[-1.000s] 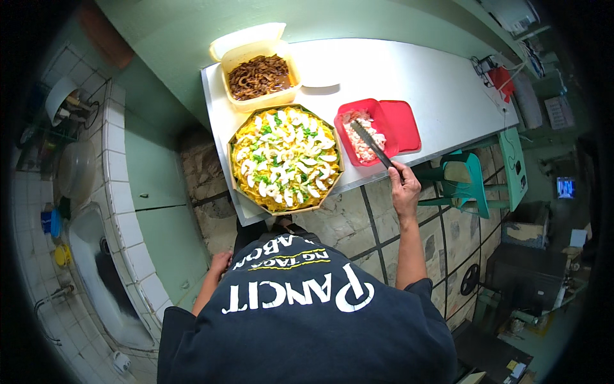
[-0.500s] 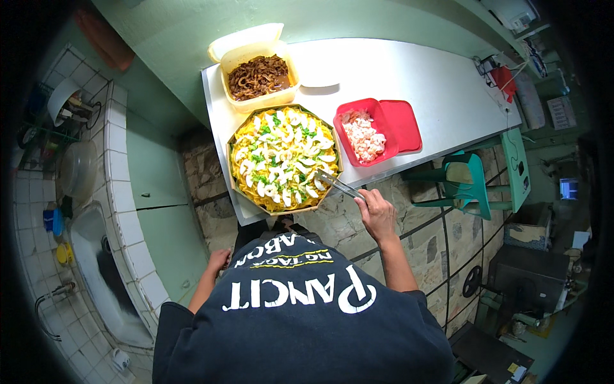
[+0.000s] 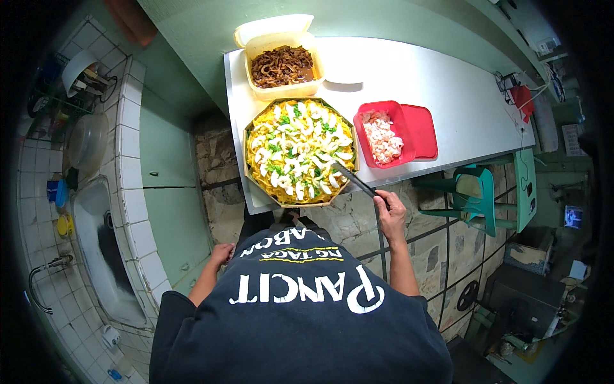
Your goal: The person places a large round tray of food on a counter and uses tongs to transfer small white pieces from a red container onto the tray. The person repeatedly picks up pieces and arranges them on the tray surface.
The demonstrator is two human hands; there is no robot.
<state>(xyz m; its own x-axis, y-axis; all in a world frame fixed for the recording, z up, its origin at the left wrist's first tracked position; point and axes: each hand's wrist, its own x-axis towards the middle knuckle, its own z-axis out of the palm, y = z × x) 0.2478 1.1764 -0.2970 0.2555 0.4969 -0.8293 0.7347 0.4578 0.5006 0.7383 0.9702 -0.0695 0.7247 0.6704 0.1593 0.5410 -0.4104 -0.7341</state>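
My right hand [image 3: 391, 214] is closed around the handle end of a pair of tongs [image 3: 359, 182]. Their tips reach over the right part of an octagonal tray [image 3: 246, 157] with a gold rim. Yellow noodles [image 3: 262, 168] fill it, topped with white slices and chopped green herbs. Whether the tips grip a piece is too small to tell. Low at my left side, beside the table's near corner, my left hand [image 3: 223, 254] is loosely curled with nothing visible in it. Right of the tray, a red container [image 3: 398, 118] holds pinkish-white pieces, probably shrimp [image 3: 384, 137].
Behind the tray stands a pale yellow tub [image 3: 259, 89] of brown strips [image 3: 281, 66] in sauce. A red lid [image 3: 420, 131] touches the red container. The white table [image 3: 441, 83] runs along the wall. A green chair [image 3: 476, 195] stands right; a sink [image 3: 105, 249] lies left.
The whole view has shifted, putting the table farther right in the picture. The tongs have turned in my right hand and look narrower, their tips still over the noodles. My left hand stays low.
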